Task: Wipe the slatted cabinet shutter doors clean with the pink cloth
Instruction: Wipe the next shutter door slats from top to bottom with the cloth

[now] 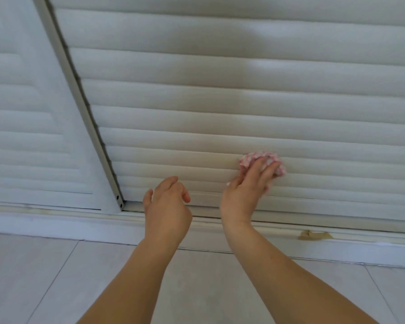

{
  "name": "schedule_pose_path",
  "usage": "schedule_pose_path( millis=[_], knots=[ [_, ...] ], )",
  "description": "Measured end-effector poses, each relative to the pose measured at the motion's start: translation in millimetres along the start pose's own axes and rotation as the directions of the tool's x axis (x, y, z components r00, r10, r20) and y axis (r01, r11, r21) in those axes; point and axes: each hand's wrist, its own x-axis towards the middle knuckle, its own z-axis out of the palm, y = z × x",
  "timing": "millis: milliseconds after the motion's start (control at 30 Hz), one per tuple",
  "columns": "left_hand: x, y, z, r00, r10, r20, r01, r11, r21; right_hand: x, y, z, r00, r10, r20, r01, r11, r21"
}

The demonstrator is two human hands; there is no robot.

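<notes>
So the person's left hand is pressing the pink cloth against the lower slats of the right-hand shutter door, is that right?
Not quite: the head view shows the right hand pressing the pink cloth against the lower slats of the right-hand shutter door. The left hand holds nothing and hovers near the door's bottom edge.

Bare slats [243,108] lie open above and right of the cloth grip [262,163]; left, the door's frame post [96,136] blocks.
</notes>
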Motion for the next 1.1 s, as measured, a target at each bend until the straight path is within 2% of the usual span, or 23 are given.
schedule_pose_path(
  millis=[100,167,233,333,433,500,567,700,833,1000,1100],
  knots=[
    [6,-8,0,0.999,-0.003,-0.036,0.001,0.998,-0.057,-20,3,24,0.968,-0.234,0.086,0.241,0.968,-0.073],
    [10,-14,1,0.996,0.01,-0.087,-0.02,0.993,-0.112,-28,12,39,0.869,-0.455,0.194,0.491,0.839,-0.234],
    [13,-19,1,0.991,-0.001,-0.134,-0.022,0.985,-0.173,-27,19,50,0.694,-0.627,0.353,0.719,0.588,-0.369],
    [18,-24,1,0.972,-0.032,-0.233,-0.03,0.966,-0.258,-7,17,49,0.401,-0.773,0.492,0.899,0.229,-0.373],
    [22,-27,2,0.939,-0.084,-0.333,-0.021,0.954,-0.3,33,19,26,0.12,-0.765,0.633,0.918,-0.158,-0.365],
    [21,-26,4,0.933,-0.117,-0.341,0.007,0.952,-0.308,61,31,-2,-0.013,-0.716,0.698,0.875,-0.346,-0.339],
    [20,-25,6,0.936,-0.122,-0.331,0.015,0.951,-0.308,81,43,-36,-0.049,-0.687,0.725,0.83,-0.431,-0.353],
    [17,-28,5,0.955,-0.139,-0.26,0.05,0.945,-0.322,91,49,-76,0.038,-0.666,0.745,0.803,-0.423,-0.419],
    [17,-29,1,0.964,-0.17,-0.203,0.085,0.925,-0.37,71,31,-44,0.098,-0.664,0.741,0.809,-0.38,-0.448],
    [23,-20,5,0.962,-0.191,-0.196,0.107,0.923,-0.37,41,-8,23,-0.003,-0.723,0.691,0.84,-0.376,-0.39],
    [26,-11,14,0.948,-0.218,-0.232,0.119,0.919,-0.375,51,-14,23,-0.063,-0.735,0.675,0.859,-0.385,-0.339]
  ],
)
